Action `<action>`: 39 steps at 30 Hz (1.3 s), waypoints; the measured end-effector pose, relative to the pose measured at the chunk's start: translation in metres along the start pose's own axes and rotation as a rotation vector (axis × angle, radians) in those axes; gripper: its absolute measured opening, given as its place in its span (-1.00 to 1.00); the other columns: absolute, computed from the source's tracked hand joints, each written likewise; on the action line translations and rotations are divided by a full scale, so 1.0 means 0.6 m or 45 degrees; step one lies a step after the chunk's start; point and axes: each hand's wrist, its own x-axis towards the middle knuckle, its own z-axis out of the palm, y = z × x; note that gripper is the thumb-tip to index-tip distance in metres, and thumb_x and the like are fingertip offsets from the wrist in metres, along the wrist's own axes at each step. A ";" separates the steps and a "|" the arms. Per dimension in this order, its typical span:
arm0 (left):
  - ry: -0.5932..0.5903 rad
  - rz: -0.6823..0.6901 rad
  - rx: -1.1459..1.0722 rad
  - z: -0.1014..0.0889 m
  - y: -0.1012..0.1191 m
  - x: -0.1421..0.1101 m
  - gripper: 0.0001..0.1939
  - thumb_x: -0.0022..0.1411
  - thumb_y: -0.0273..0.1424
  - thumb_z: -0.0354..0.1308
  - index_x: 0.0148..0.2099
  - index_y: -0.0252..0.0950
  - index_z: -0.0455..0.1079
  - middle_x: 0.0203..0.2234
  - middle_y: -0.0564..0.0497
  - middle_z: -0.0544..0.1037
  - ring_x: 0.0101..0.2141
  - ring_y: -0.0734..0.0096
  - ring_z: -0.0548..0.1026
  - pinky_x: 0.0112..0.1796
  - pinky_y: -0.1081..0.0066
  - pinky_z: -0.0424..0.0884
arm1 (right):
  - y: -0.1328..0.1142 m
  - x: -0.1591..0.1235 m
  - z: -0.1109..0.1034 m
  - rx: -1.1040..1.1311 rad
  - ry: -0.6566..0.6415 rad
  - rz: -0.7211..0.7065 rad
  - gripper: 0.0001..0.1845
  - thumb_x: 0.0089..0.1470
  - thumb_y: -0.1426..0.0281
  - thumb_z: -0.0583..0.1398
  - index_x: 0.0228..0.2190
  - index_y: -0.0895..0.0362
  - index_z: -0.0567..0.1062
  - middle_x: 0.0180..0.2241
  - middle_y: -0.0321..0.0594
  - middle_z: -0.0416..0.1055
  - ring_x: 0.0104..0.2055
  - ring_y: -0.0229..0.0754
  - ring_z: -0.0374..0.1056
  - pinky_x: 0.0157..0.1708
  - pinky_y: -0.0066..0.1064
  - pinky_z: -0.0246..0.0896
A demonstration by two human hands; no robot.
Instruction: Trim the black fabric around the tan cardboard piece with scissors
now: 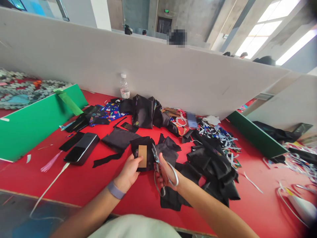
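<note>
My left hand [128, 172] pinches a piece of black fabric [143, 147] with a small brown cardboard rectangle [142, 156] pressed on top of it. My right hand [166, 172] grips silver scissors [158, 165], fingers through the handle loops, blades pointing up beside the right edge of the cardboard. Both hands hover just above the red table [86, 181]. A purple band is on my left wrist.
Heaps of black fabric scraps [213, 165] lie right and behind. A phone and power bank [81, 148] with a white cable sit left. A water bottle [124, 86] stands at the grey partition. Green dividers [37, 122] flank the space. Patterned cloth [109, 112] lies behind.
</note>
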 end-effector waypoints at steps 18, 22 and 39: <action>-0.004 0.012 -0.040 -0.006 -0.004 0.005 -0.65 0.09 -0.65 0.09 -0.06 -0.34 0.41 -0.35 -0.09 0.63 -0.36 0.27 0.60 -0.36 0.37 0.52 | -0.003 0.003 0.016 -0.083 0.070 -0.032 -0.27 0.12 -0.23 -0.27 -0.42 0.13 0.29 -0.68 -0.43 0.09 -0.76 -0.41 -0.04 -0.81 -0.59 -0.09; -0.024 0.025 -0.041 -0.009 -0.006 0.011 -0.64 0.08 -0.64 0.11 -0.04 -0.36 0.40 -0.32 -0.11 0.63 -0.34 0.25 0.60 -0.34 0.35 0.52 | -0.003 0.005 0.018 -0.062 0.086 -0.019 -0.27 0.13 -0.22 -0.27 -0.43 0.14 0.28 -0.68 -0.43 0.09 -0.77 -0.42 -0.05 -0.83 -0.59 -0.11; 0.017 0.002 -0.079 -0.001 0.001 -0.001 -0.67 0.07 -0.66 0.11 -0.09 -0.35 0.42 -0.32 -0.10 0.63 -0.36 0.27 0.60 -0.40 0.40 0.50 | -0.006 -0.011 0.021 0.018 -0.055 0.013 -0.23 0.07 -0.26 -0.36 -0.42 0.11 0.24 -0.66 -0.43 0.06 -0.75 -0.43 -0.10 -0.78 -0.62 -0.17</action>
